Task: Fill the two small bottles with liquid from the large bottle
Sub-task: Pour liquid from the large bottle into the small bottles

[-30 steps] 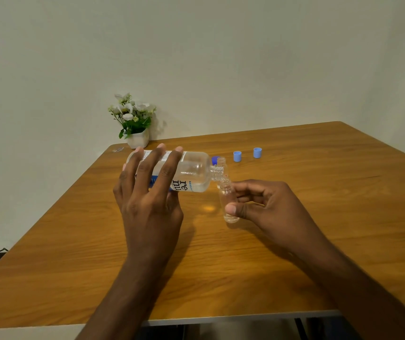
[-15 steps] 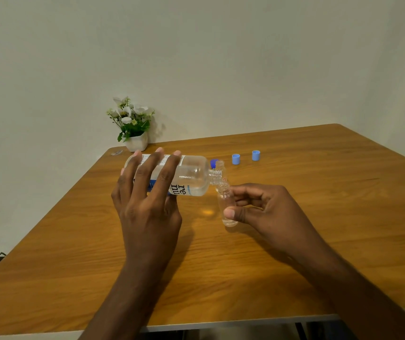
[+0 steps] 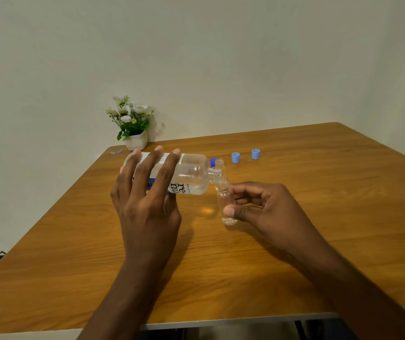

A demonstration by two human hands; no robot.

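Neck to the right, the large bottle (image 3: 191, 176) lies sideways, gripped by the left hand (image 3: 147, 200), its mouth just above that of the upright small bottle (image 3: 226, 204) pinched by the right hand (image 3: 265, 209).

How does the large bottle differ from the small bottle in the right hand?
The large bottle lies near horizontal in the left hand; the small bottle is near upright in the right hand. The large bottle is labelled, the small bottle plain. Both are clear, uncapped.
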